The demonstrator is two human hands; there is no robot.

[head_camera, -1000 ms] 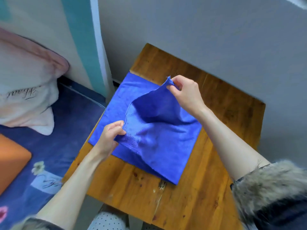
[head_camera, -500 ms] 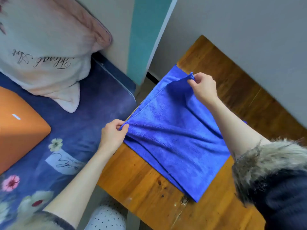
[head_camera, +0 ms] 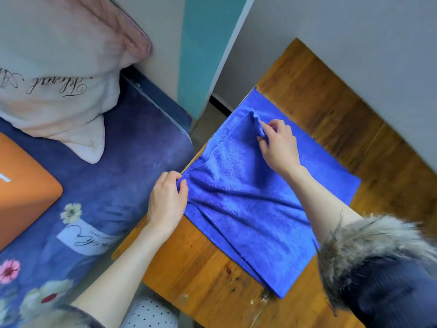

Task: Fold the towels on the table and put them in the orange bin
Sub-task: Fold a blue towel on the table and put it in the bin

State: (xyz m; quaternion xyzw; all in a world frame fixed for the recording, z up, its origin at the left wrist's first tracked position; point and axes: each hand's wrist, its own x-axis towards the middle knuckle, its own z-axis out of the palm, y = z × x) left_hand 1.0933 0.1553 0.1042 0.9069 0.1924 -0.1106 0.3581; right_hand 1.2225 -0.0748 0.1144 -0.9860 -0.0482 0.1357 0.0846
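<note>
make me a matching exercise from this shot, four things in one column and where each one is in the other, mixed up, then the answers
Things:
1. blue towel
2. orange bin
3. pink pillow
4. left hand

Places:
A. against the wall, top left
B. pinching the towel's left corner
C. spread on the wooden table
D. far left on the floral bedding

Pairs: 1-C, 2-D, 3-A, 4-B

- The orange bin [head_camera: 21, 190] is cut off by the left edge; its opening cannot be seen
- The right hand [head_camera: 279, 144] covers the towel [head_camera: 248, 209] corner it pinches
- How many towel layers lie stacked cannot be told
- The table [head_camera: 319, 91] runs out past the right and bottom edges
- The pillow [head_camera: 59, 67] is cut off at top and left
</note>
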